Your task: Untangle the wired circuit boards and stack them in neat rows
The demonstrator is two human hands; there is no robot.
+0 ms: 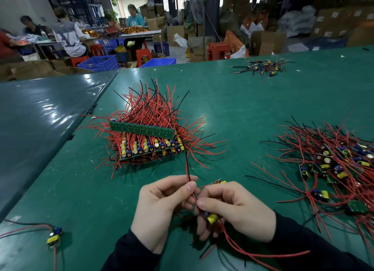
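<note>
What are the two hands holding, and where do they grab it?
Left hand pinches thin red and black wires partway along. Right hand grips small green circuit boards with yellow parts by their bodies.

left hand (162,206): pinching a red and black wire pair (187,169) that sticks up toward the stack
right hand (232,208): curled round a small circuit board (211,218), yellow part poking out underneath
stack (145,143): boards in rows mid worktop (242,109), wires fanning everywhere
tangled pile (334,165): off to the right
lone board (54,235): near left corner
</note>
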